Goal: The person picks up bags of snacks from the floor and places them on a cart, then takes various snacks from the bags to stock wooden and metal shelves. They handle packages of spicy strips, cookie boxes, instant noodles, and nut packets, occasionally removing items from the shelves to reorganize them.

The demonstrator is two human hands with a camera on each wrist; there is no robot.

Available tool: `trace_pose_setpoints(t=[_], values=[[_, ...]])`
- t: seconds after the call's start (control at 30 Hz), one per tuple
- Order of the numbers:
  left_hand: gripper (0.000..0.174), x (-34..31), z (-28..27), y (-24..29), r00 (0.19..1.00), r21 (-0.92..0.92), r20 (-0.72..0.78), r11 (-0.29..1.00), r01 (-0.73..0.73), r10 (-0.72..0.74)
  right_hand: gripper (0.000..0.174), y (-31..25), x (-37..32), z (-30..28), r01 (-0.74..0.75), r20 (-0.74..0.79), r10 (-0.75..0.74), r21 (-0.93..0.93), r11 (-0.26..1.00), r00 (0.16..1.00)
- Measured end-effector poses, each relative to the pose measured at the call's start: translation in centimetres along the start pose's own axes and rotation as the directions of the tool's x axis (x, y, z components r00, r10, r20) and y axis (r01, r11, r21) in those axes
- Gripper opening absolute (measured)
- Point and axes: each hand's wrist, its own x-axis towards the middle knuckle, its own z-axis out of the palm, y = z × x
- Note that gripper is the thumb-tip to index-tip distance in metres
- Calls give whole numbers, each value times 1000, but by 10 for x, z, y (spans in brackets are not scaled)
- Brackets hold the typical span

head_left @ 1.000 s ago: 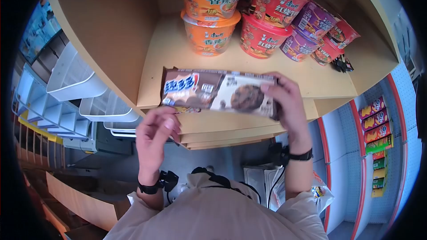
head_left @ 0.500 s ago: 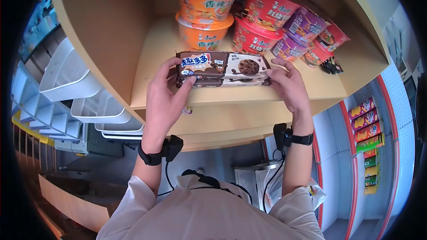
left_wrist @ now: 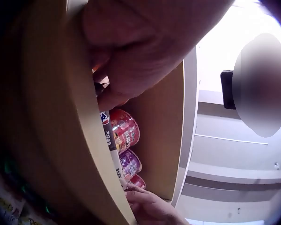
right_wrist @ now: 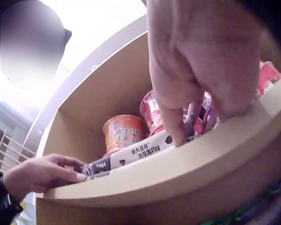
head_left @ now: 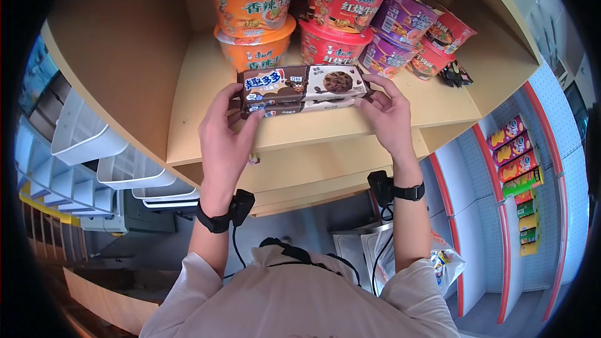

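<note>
A brown-and-white cookie pack (head_left: 282, 91) with a cookie picture lies lengthwise close over the front of the wooden shelf. My left hand (head_left: 224, 138) grips its left end, thumb on the near side and fingers round the end. At the other end my right hand (head_left: 393, 119) holds it the same way. The right wrist view shows the long side of the pack (right_wrist: 136, 155) just behind the shelf edge, right thumb and fingers at its end. In the left wrist view, my left hand (left_wrist: 140, 51) hides the near end of the pack.
Stacked orange noodle tubs (head_left: 253, 6), red tubs (head_left: 344, 3) and purple tubs (head_left: 400, 19) stand behind the pack. A wooden side panel (head_left: 125, 56) rises on the left. White bins (head_left: 87, 131) hang beyond it; snack canisters (head_left: 519, 166) line shelves at right.
My left hand has moved from loose below the pack to gripping its left end. The pack has come down toward the shelf front, close before the tubs, with my right hand still on it.
</note>
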Motion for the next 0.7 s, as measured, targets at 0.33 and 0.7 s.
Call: trace_pose_setpoints(t=[0.33, 0.7], values=[[41, 1, 9, -7, 982, 141, -124, 982, -123, 141, 37, 7, -4, 5, 169, -30, -176, -167, 971, 984], [56, -1, 17, 2, 988, 237, -118, 969, -71, 101, 35, -11, -36, -3, 369, -123, -482, -490, 790, 868]])
